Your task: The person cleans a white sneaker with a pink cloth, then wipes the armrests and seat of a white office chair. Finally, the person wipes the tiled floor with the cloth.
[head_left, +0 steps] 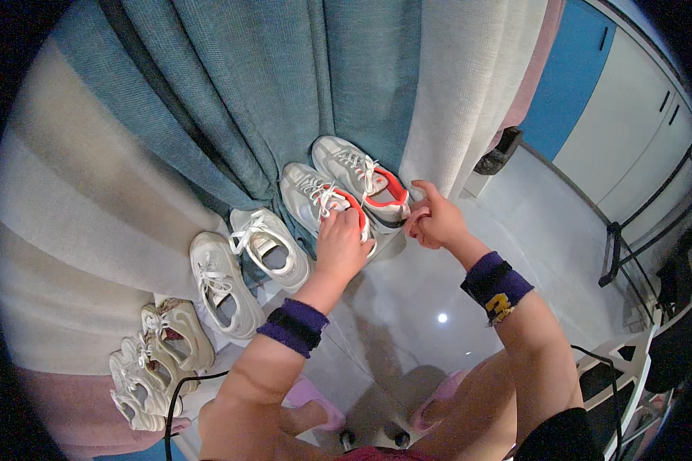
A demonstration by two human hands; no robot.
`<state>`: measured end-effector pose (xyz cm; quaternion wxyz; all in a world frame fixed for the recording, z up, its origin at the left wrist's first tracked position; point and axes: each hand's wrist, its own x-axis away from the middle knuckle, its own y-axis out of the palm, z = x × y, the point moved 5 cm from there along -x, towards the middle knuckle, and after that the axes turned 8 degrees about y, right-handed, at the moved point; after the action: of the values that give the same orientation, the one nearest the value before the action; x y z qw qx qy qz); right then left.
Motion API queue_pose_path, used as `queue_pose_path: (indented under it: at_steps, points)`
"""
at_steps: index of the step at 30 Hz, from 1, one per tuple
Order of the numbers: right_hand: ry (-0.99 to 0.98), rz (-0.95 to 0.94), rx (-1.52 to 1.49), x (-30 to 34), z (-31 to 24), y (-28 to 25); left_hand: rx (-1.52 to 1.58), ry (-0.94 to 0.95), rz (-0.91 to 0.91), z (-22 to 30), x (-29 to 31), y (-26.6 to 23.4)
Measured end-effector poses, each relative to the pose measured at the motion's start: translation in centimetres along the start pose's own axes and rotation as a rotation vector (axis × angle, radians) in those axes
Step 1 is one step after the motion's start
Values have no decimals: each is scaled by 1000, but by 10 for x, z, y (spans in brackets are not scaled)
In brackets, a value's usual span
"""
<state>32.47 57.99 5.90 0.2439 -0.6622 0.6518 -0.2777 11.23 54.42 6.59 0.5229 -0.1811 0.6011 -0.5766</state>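
Two grey-and-white sneakers with red-orange linings and white laces stand side by side in front of me. My left hand (pixel 344 244) is closed on the heel of the left sneaker (pixel 304 196), its fingertips at the opening and its thumb along the heel. At the heel of the right sneaker (pixel 354 165), my right hand (pixel 438 221) has its index finger apart from the other, bent fingers. Those fingers are very close to the heel, and nothing shows between them. Left of this pair are a white lace-up sneaker (pixel 291 269) and another white sneaker (pixel 237 307).
Several beige and white sneakers (pixel 181 330) continue the row at lower left. A teal curtain (pixel 254 92) and a white curtain (pixel 461 84) hang behind the shoes. White cabinets (pixel 619 123) and a black metal frame (pixel 611 253) stand right. My pink slippers (pixel 315 399) are on the glossy floor.
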Motion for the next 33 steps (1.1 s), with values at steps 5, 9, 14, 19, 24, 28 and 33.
queue_pose_path:
  at_steps: [5, 9, 14, 19, 24, 28, 33]
  points:
    - [66, 41, -82, 22, 23, -11, 102, 97, 71, 11, 11, -12]
    - [57, 37, -156, 40, 31, -11, 112, 145, 68, 16, 26, -26]
    - [-26, 48, -283, 85, 32, -33, 70, 232, 55, 55, 38, -39]
    - [-21, 89, -267, 160, -2, -47, 145, 345, -33, 101, 63, -40]
    - [108, 119, -240, 241, -14, -65, 260, 402, -99, 140, 92, -33]
    - [25, 229, -221, 294, 2, -72, 329, 412, -188, 180, 116, -43]
    - [192, 196, -438, 371, -41, -87, 398, 653, -101, 221, 137, -74]
